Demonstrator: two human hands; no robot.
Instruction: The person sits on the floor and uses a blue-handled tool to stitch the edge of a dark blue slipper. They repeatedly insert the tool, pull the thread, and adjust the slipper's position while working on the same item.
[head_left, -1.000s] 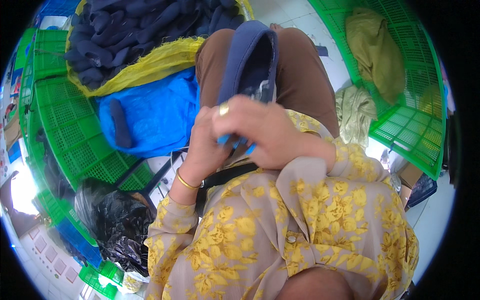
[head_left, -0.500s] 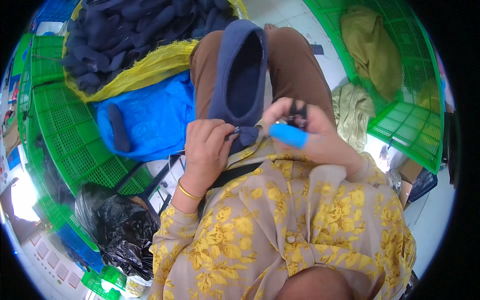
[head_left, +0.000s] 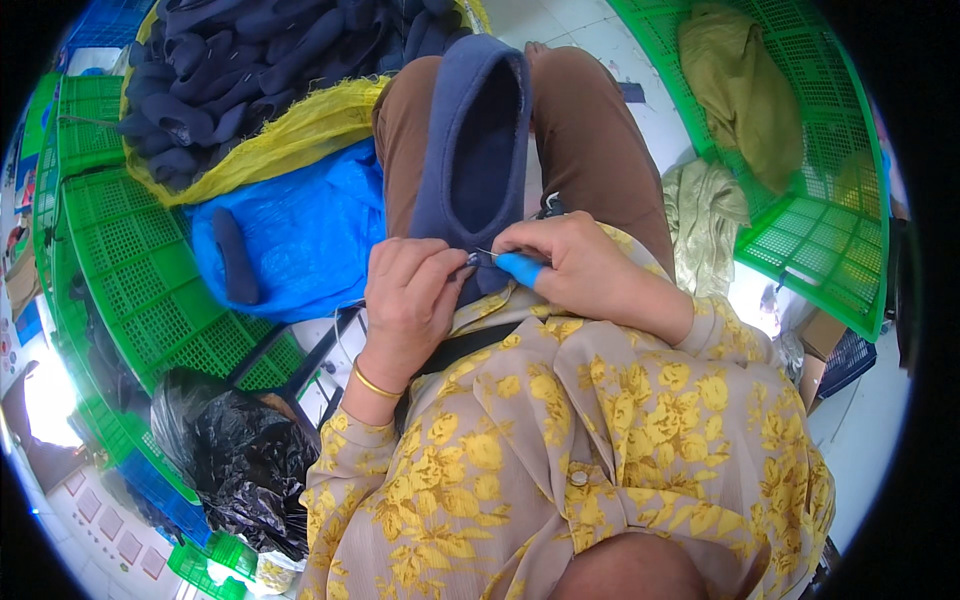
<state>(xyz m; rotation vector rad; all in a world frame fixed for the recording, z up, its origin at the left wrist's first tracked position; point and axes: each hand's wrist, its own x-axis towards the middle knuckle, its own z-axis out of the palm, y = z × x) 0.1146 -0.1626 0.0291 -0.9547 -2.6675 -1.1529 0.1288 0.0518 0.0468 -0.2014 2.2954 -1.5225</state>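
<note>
A navy cloth slipper [head_left: 436,165] rests along my lap, its opening facing up. At its near end my left hand [head_left: 408,295], with a gold bangle at the wrist, pinches the navy fabric between thumb and fingertips. My right hand [head_left: 585,262] comes in from the other side, thumb and forefinger closed on a thin needle [head_left: 486,252] that points toward the left fingertips. Blue tape [head_left: 521,268] wraps the right thumb. A small black tool [head_left: 551,206], perhaps thread snips, sticks out beyond the right fingers; most of it is hidden.
A yellow sack [head_left: 290,135] full of navy slippers stands far left. Blue plastic sheeting [head_left: 315,235] beside it carries one navy piece [head_left: 235,258]. Green baskets [head_left: 150,265] flank both sides; the right one holds olive cloth [head_left: 740,95]. A black plastic bag [head_left: 245,460] lies near left.
My right hand has moved left and down to the slipper's near end, beside my left fingertips. The black tool has turned mostly behind the right fingers. My left hand keeps its pinch.
</note>
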